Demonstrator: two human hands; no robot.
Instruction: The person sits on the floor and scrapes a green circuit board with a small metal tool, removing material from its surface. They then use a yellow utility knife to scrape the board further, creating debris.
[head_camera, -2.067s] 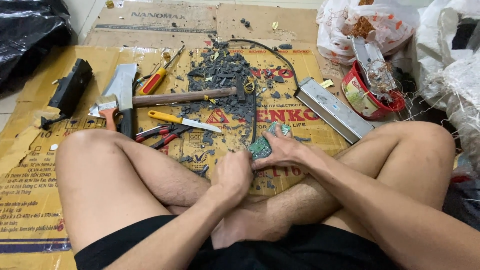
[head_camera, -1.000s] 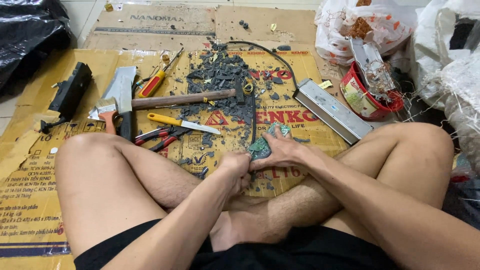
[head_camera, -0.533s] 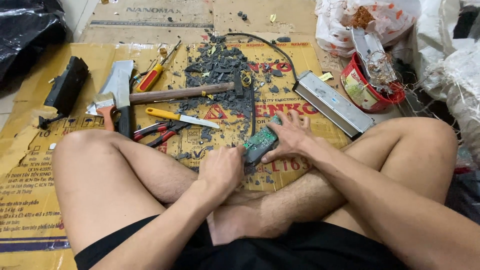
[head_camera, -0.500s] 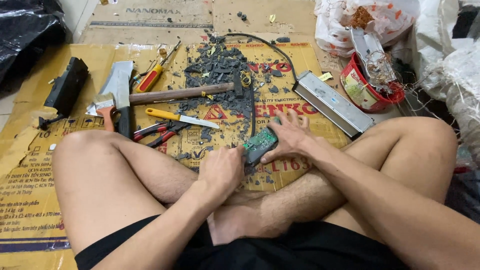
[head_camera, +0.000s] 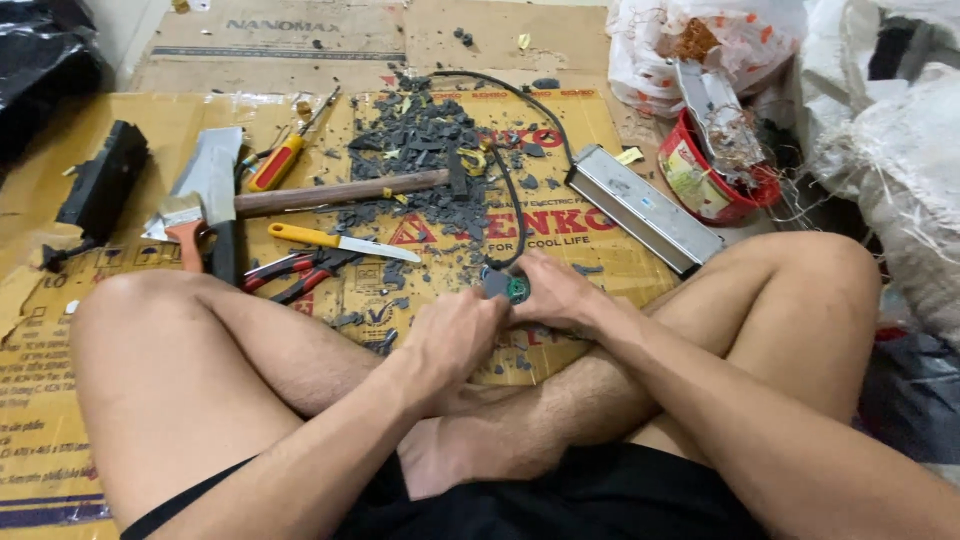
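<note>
Both hands close on a small green circuit board with a dark casing (head_camera: 506, 287), pinched between the left hand (head_camera: 455, 335) at seven o'clock and the right hand (head_camera: 560, 295) at three, above the crossed shins. Its long axis can't be told. At twelve o'clock lies a heap of brittle dark plastic shards (head_camera: 425, 150) on glossy yellow cardboard (head_camera: 60, 380); a wooden-handled hammer (head_camera: 300, 195) and yellow-handled knife (head_camera: 340, 240) lie at ten.

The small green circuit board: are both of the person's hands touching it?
Touching. The head view shows the left hand and right hand both closed around the small green circuit board.
</note>
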